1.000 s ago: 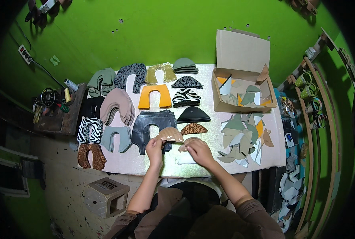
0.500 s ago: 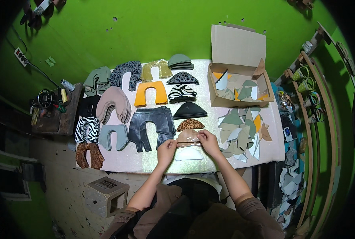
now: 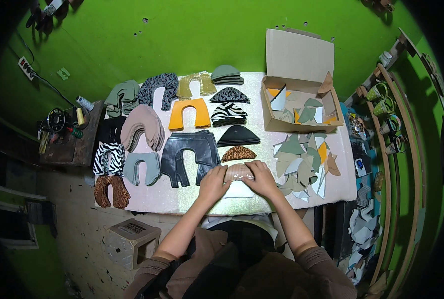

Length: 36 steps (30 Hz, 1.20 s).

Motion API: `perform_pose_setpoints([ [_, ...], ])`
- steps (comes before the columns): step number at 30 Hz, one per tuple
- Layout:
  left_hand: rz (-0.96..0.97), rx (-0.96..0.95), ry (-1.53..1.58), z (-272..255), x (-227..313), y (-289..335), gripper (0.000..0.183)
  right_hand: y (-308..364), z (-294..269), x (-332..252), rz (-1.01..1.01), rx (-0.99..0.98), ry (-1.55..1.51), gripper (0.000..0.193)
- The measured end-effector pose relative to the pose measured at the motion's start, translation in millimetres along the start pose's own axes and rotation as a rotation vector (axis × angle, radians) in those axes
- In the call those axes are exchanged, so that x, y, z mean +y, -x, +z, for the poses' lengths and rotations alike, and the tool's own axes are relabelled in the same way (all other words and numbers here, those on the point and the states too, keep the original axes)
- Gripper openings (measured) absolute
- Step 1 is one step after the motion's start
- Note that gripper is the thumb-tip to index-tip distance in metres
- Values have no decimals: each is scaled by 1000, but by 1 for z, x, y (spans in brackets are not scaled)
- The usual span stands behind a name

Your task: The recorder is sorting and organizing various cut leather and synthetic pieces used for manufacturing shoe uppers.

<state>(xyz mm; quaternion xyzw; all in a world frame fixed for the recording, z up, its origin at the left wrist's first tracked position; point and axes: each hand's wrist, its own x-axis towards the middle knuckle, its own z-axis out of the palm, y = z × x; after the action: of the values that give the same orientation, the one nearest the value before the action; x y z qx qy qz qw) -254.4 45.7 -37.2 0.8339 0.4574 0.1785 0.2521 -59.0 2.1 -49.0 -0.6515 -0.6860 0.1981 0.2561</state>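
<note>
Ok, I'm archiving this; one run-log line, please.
left hand: on left end of tan piece; right hand: on its right end; leopard-print piece: just beyond

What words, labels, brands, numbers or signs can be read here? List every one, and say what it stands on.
Brown stool: dark lettering on its upper face, too small and blurred to read.
Elsewhere: no readable text.
</note>
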Motion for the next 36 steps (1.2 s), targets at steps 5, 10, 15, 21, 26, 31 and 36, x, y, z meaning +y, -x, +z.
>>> perform_pose_setpoints([
  [5,18,-99,-48,6,-6,-6,50,1,0,7,-5,-85,76,51],
  [10,10,-131,-89,12,-7,-7,48,2,5,10,28,-116,47,51],
  [15,42,-9,-120,11,3,-2,37,9,-1,7,-143,61,56,38],
  [21,85,69,-117,17,27,-6,26,15,-4,10,-164,48,36,21],
  [26,178,157,-12,30,67,-22,24,21,-36,16,-180,132,-78,21],
  [31,161,117,41,62,117,-42,20,36,-84,48,-175,187,-95,21],
  [36,184,74,82,101,175,-64,21,61,-133,105,-98,298,10,22],
])
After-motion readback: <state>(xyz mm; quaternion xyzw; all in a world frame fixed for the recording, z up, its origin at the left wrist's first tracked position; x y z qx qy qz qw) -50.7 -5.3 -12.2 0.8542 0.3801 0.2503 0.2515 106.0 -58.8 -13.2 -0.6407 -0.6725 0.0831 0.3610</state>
